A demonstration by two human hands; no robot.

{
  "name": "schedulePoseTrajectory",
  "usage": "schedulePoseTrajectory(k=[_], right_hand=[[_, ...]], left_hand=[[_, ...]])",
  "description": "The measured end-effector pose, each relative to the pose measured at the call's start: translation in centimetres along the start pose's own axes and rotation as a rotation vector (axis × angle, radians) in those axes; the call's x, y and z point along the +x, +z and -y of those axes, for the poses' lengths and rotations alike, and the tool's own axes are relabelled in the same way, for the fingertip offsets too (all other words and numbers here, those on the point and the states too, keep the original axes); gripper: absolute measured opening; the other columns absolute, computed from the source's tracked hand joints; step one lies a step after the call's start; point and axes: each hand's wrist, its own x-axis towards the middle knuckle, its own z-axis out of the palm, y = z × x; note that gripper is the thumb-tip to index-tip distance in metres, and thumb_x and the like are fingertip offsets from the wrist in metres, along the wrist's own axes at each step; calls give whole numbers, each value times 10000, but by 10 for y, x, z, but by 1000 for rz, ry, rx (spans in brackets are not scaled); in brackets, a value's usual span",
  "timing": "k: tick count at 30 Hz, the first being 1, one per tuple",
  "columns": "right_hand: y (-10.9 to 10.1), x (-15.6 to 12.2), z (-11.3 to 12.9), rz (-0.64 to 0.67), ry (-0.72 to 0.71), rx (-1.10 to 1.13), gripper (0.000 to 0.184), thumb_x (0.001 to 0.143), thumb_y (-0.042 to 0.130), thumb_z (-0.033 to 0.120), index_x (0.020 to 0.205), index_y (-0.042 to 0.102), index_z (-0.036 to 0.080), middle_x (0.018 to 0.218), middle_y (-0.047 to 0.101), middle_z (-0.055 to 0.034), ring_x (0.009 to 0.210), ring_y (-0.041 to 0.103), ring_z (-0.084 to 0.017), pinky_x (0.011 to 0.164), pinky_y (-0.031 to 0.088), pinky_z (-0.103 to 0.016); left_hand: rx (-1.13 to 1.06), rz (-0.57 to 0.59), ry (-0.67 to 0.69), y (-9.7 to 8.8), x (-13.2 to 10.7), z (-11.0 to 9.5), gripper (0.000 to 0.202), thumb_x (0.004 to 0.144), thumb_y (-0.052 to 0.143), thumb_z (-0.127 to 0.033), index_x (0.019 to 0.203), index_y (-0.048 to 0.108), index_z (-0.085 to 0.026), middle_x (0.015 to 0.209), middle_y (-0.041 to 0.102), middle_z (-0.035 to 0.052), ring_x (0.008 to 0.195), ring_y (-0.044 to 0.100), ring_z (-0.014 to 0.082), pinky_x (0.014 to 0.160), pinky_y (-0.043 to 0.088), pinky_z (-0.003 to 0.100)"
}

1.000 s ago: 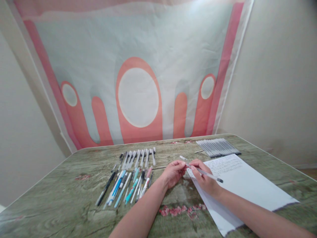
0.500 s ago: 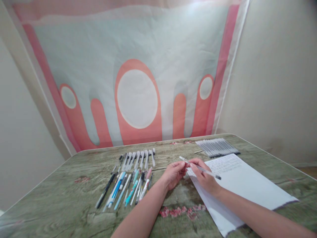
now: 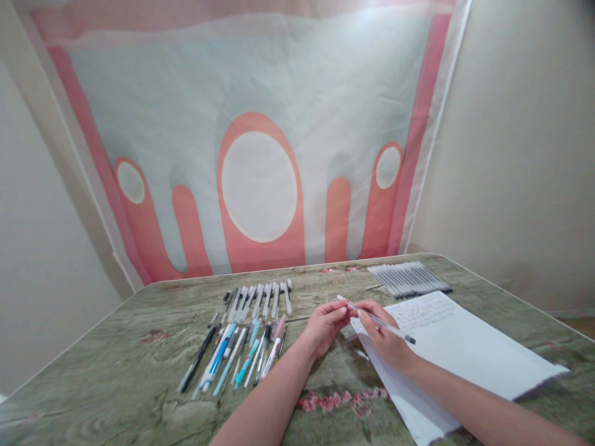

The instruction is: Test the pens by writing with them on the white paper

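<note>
My right hand [image 3: 382, 337] is closed round a thin clear pen [image 3: 395, 330] with a dark end, held slantwise above the left edge of a white sheet of paper [image 3: 469, 350]. My left hand [image 3: 324, 323] pinches the pen's pale far end with thumb and fingertips. Both hands meet just above the green wood-patterned table [image 3: 139, 371]. The sheet carries handwriting on its upper part.
Several coloured pens [image 3: 232, 356] lie in a loose fan left of my left hand, with a row of white-capped pens [image 3: 260, 298] behind them. A neat row of clear pens [image 3: 409, 278] lies at the back right. A patterned cloth [image 3: 260, 155] hangs behind the table.
The pale piece that lay apart from the pen's tip a second ago now sits in line with the pen's end, under my left fingertips. Both hands stayed nearly in place.
</note>
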Motion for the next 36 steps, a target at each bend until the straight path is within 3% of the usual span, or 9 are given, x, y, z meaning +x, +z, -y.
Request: schedulePoseTrajectory(k=[9, 14, 18, 21, 25, 30, 34, 36], right_hand=[[2, 0, -1, 2, -34, 22, 187, 845, 405, 321, 912, 536, 206, 862, 599, -57, 853, 557, -190, 772, 439, -321], [1, 1, -3, 25, 55, 26, 193, 846, 410, 336, 917, 531, 204, 853, 597, -44, 813, 562, -176, 747, 442, -308], [0, 4, -11, -84, 142, 29, 217, 829, 435, 376, 904, 523, 192, 813, 587, -37, 753, 552, -172, 698, 444, -301], [-1, 7, -21, -157, 190, 54, 243, 804, 462, 412, 885, 526, 192, 784, 579, -33, 716, 538, -174, 658, 441, -298], [-1, 10, -37, -193, 297, 146, 274, 786, 470, 434, 900, 538, 194, 777, 587, -34, 685, 533, -175, 638, 447, -304], [0, 13, -52, -267, 402, 273, 274, 784, 448, 437, 899, 553, 211, 752, 587, -17, 684, 548, -166, 606, 465, -287], [0, 15, -56, -317, 433, 307, 249, 781, 441, 440, 863, 549, 231, 739, 581, -9, 666, 558, -157, 565, 473, -268], [0, 15, -58, -314, 428, 295, 233, 791, 427, 434, 864, 535, 241, 719, 574, -2, 640, 555, -147, 546, 469, -260]], left_hand=[[20, -17, 0, 5, -4, -6, 253, 601, 719, -169, 836, 666, -93, 824, 668, 93, 778, 607, 148, 871, 377, 303], [81, -32, 27, 2, 0, -1, 310, 602, 714, -190, 889, 650, -90, 880, 655, 112, 824, 597, 169, 866, 381, 319], [379, -144, 87, -3, 8, 5, 382, 589, 705, -182, 955, 620, -114, 966, 623, 112, 788, 578, 154, 791, 407, 300], [683, -200, 181, -8, 13, 6, 321, 616, 648, -136, 936, 616, -129, 970, 609, 108, 788, 557, 154, 762, 411, 292], [943, -215, 280, -12, 20, 2, 308, 631, 567, -85, 926, 618, -160, 994, 585, 97, 888, 525, 201, 835, 381, 344], [1045, -121, 354, -9, 37, -1, 439, 606, 524, -13, 994, 607, -200, 1111, 552, 80, 1110, 409, 234, 1015, 190, 347], [1072, -49, 382, -9, 50, 4, 461, 630, 506, -24, 1040, 590, -219, 1139, 544, 65, 1128, 393, 223, 1018, 179, 331], [1135, -79, 363, -11, 54, 6, 392, 642, 523, -49, 982, 615, -219, 1057, 578, 71, 1075, 432, 227, 994, 208, 336]])
